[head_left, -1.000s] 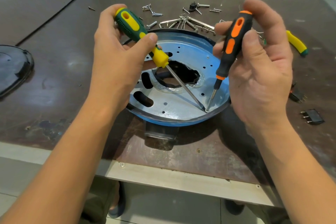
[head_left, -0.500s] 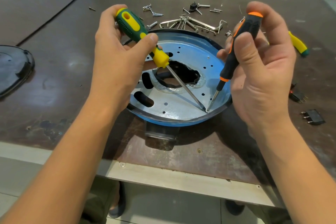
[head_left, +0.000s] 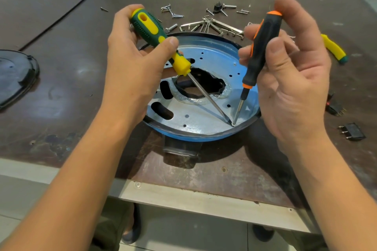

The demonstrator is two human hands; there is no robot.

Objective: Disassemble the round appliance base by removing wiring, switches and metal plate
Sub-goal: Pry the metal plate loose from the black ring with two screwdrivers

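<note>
Base (head_left: 184,136) sits near the table's (head_left: 67,71) front edge, about midway along it, open side up. The plate (head_left: 195,120) is seated inside the blue rim.

Left grip (head_left: 138,57) wraps the green driver (head_left: 151,28), shaft slanting down to the right. Right grip (head_left: 291,79) pinches the orange driver (head_left: 263,47) between thumb and fingertips, nearly upright. Both tips meet at one spot on the plate, right by the rim on the side nearest the front edge. Cannot tell whether a screw or a seam lies under them.

Judgement: the step is freeing the plate at this point.
- Use one tip as a wedge and the other as a lever.
- Lift a little, then move round the rim rather than forcing one spot. The thin plate looks apt to bend.
- Nothing clamps the base, so it may skate under side load. Press down, not outward.

Screws (head_left: 173,14) lie toward the back edge and switches (head_left: 352,131) toward the right edge; both are likely already off.
</note>
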